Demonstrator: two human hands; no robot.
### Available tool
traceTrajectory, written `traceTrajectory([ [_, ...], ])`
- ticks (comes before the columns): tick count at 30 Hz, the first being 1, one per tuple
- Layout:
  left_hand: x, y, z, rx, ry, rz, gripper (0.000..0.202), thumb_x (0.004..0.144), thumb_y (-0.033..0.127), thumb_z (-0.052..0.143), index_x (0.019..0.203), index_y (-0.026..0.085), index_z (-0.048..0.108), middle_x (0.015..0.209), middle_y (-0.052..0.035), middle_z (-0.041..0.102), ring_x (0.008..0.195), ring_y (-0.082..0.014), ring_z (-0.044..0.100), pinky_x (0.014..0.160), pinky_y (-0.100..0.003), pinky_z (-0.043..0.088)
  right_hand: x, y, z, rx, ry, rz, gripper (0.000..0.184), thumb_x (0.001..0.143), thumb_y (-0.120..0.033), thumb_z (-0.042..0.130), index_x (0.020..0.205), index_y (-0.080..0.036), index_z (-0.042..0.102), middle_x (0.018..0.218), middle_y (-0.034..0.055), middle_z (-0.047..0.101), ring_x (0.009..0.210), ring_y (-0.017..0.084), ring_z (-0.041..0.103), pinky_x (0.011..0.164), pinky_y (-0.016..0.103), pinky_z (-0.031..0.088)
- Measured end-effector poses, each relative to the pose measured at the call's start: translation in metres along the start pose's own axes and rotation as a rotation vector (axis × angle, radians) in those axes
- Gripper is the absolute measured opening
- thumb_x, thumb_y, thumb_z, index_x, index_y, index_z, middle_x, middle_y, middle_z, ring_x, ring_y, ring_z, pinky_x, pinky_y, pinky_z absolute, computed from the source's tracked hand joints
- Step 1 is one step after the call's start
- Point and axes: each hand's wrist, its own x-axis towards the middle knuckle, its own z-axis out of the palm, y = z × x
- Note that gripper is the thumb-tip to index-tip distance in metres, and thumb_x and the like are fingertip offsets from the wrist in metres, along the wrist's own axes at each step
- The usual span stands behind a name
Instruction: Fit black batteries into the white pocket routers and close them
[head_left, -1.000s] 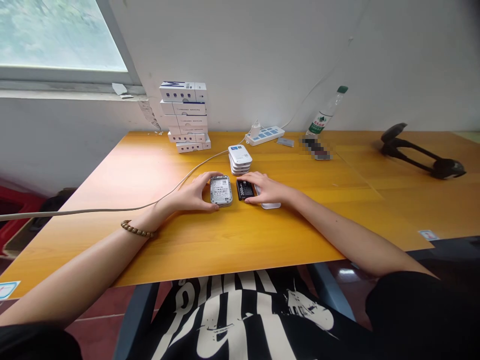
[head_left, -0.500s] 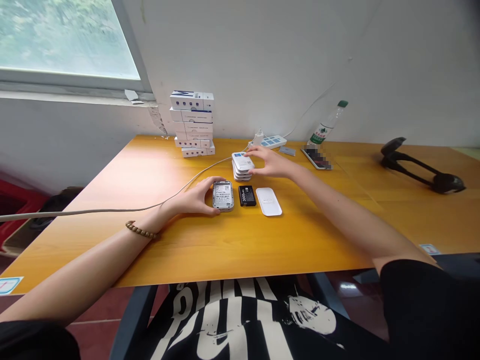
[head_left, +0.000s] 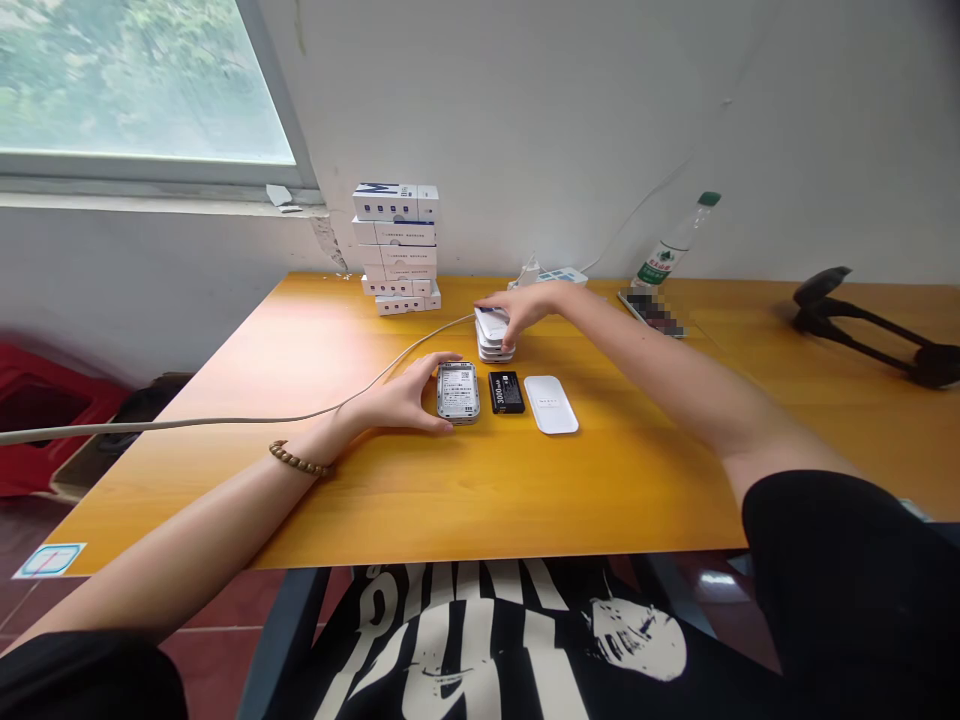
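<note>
My left hand (head_left: 409,398) rests on the table with thumb and index finger curved around the near and far edges of a white pocket Wi-Fi router (head_left: 457,392). Its back is off, so the label and battery bay face up. Just right of it lies a black 3000 mAh battery (head_left: 507,392), and beyond that a white back cover (head_left: 551,404) lies flat. Behind these stands a stack of white pocket Wi-Fi routers (head_left: 495,350). My right hand (head_left: 529,308) reaches over the stack, fingers and thumb gripping the top router, which it partly covers.
White boxes (head_left: 397,250) are stacked by the wall. A pale cable (head_left: 247,421) crosses the table on the left. A power strip (head_left: 564,275), bottle (head_left: 667,255) and phone (head_left: 652,312) are at the back; a black stand (head_left: 862,330) is at right.
My right hand has turned over the stack, wrist raised, and its fingers have closed on the top router. My left hand stays around its router. The view has shifted slightly.
</note>
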Motion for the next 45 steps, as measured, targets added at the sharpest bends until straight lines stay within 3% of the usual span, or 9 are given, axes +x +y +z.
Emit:
traceTrajectory([
  [4,-0.002,0.006,0.003,0.021,0.187,0.114,0.087,0.086,0.055,0.085,0.157,0.028,0.041,0.172,-0.0175,0.038,0.16,-0.0396,0.039,0.126,-0.058,0.042,-0.027,-0.019,0.01,0.21,0.134,-0.068,0.111,0.073,-0.054,0.091,0.169,-0.029,0.04,0.163,0.0146,0.056,0.147,0.042,0.055,0.121,0.057,0.047],
  [7,-0.002,0.011,0.009,0.064,0.28,0.165,0.081,0.09,0.056,0.081,0.155,0.028,0.042,0.172,-0.0181,0.039,0.162,-0.0396,0.036,0.127,-0.059,0.039,-0.042,-0.031,0.021,0.198,0.197,-0.076,0.115,0.07,-0.057,0.094,0.168,-0.034,0.04,0.169,0.0132,0.045,0.156,0.044,0.042,0.126,0.059,0.04],
  [10,-0.001,0.012,0.015,0.089,0.286,0.122,0.081,0.09,0.058,0.08,0.155,0.027,0.042,0.17,-0.0183,0.042,0.161,-0.0404,0.037,0.128,-0.06,0.036,-0.034,-0.034,0.024,0.072,0.177,-0.047,0.119,0.06,-0.062,0.099,0.164,-0.034,0.049,0.177,0.0118,0.031,0.162,0.051,0.03,0.128,0.064,0.037],
  [18,-0.002,0.004,0.015,0.046,0.255,0.033,0.078,0.095,0.059,0.073,0.157,0.026,0.039,0.168,-0.0166,0.043,0.16,-0.0374,0.038,0.128,-0.057,0.036,0.01,-0.05,0.002,-0.022,-0.058,0.057,0.096,0.063,-0.054,0.097,0.148,-0.029,0.061,0.151,0.0144,0.061,0.14,0.046,0.057,0.111,0.06,0.054],
  [24,0.0,0.012,0.016,0.089,0.394,0.143,0.064,0.098,0.051,0.071,0.151,0.028,0.043,0.167,-0.0179,0.044,0.159,-0.0385,0.04,0.123,-0.058,0.043,-0.022,-0.067,0.002,0.119,0.146,-0.062,0.088,0.068,-0.048,0.095,0.145,-0.034,0.056,0.154,0.0116,0.053,0.148,0.043,0.047,0.118,0.061,0.047],
  [30,-0.007,0.043,0.029,-0.123,0.467,0.361,0.072,0.095,0.048,0.079,0.153,0.036,0.037,0.171,-0.0155,0.039,0.154,-0.0364,0.05,0.112,-0.052,0.055,-0.086,-0.112,0.05,0.48,0.452,-0.442,0.087,0.077,-0.05,0.093,0.149,-0.04,0.045,0.158,0.0089,0.048,0.146,0.035,0.052,0.109,0.051,0.056],
  [35,-0.015,0.067,0.045,-0.246,0.361,0.372,0.065,0.093,0.047,0.081,0.145,0.038,0.044,0.172,-0.0114,0.042,0.154,-0.038,0.051,0.116,-0.057,0.055,-0.113,-0.136,0.101,0.678,0.644,-0.416,0.096,0.07,-0.057,0.098,0.148,-0.041,0.044,0.163,0.0114,0.045,0.145,0.037,0.056,0.097,0.049,0.065],
  [42,-0.02,0.072,0.052,-0.285,0.285,0.335,0.072,0.079,0.042,0.089,0.137,0.034,0.047,0.157,-0.0114,0.055,0.138,-0.0371,0.064,0.114,-0.059,0.058,-0.145,-0.146,0.118,0.681,0.555,-0.403,0.104,0.087,-0.039,0.09,0.169,-0.05,0.028,0.183,0.0058,0.023,0.151,0.038,0.055,0.113,0.056,0.061],
  [45,-0.023,0.074,0.053,-0.247,0.273,0.333,0.072,0.075,0.037,0.09,0.135,0.032,0.051,0.156,-0.0132,0.053,0.138,-0.0371,0.063,0.107,-0.055,0.063,-0.158,-0.147,0.115,0.723,0.461,-0.416,0.096,0.095,-0.024,0.075,0.172,-0.05,0.024,0.184,-0.0006,0.017,0.162,0.037,0.04,0.119,0.055,0.057],
])
